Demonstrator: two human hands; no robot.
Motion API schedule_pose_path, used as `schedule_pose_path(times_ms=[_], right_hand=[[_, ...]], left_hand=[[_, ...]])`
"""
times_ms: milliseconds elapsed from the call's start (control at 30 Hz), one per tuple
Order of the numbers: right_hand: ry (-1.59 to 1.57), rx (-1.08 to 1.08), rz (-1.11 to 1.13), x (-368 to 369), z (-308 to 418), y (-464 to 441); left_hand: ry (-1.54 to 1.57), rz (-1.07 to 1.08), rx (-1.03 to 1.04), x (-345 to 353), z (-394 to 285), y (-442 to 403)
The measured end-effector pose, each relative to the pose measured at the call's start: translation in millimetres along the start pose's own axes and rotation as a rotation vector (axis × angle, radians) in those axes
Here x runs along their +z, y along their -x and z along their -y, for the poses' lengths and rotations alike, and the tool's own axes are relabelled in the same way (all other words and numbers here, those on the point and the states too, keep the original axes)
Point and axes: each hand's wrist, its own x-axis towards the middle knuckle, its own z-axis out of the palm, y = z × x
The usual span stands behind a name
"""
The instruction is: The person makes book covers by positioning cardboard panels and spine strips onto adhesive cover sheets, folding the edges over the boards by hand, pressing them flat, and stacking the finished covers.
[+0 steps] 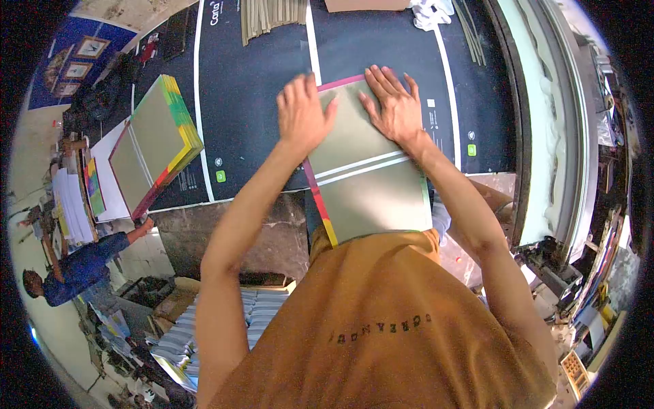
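Note:
A grey board cover [368,198] with two white strips across its middle and coloured edges lies in front of my body, its near end against my shirt. My left hand [304,116] is at its upper left corner, fingers spread and slightly blurred, holding nothing. My right hand [395,105] lies on its upper right part with the fingers stretched out. The far edge shows a pink band between the hands. To the left stands a stack of similar covers [153,143] with yellow, green and red edges.
Black sheeting with white lines [252,88] covers the table. At its far side are grey strips [272,19], a cardboard box [368,5] and crumpled white material [432,12]. A pale machine frame [545,123] runs along the right. A person in blue [85,269] is at the far left.

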Motion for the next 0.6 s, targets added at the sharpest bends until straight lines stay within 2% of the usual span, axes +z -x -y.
schedule_pose_path(times_ms=[67,167,300,333,433,467,500,533,600], right_hand=[[-0.035,-0.001,0.012,1,-4,0],[0.013,0.019,-0.027,-7,0,2],[0.018,0.018,-0.065,-6,0,2],[0.010,0.020,-0.077,-6,1,2],[0.000,0.030,-0.109,-7,2,-1],[0.000,0.037,-0.109,-4,0,0],[0.000,0.041,-0.104,-2,-1,2],[-0.015,0.040,-0.117,-1,-1,4],[-0.042,0.042,-0.150,-4,-3,6]], left_hand=[[-0.122,-0.224,0.150,34,-7,-16],[0.059,-0.005,0.139,49,-26,-8],[-0.079,0.076,0.049,13,1,28],[-0.082,-0.068,0.116,8,11,33],[0.055,0.143,0.073,-24,22,6],[0.041,0.259,-0.117,-52,18,-20],[0.156,0.191,-0.164,-47,34,-48],[0.334,-0.066,-0.112,-49,41,-70],[0.297,-0.360,-0.098,-47,45,-103]])
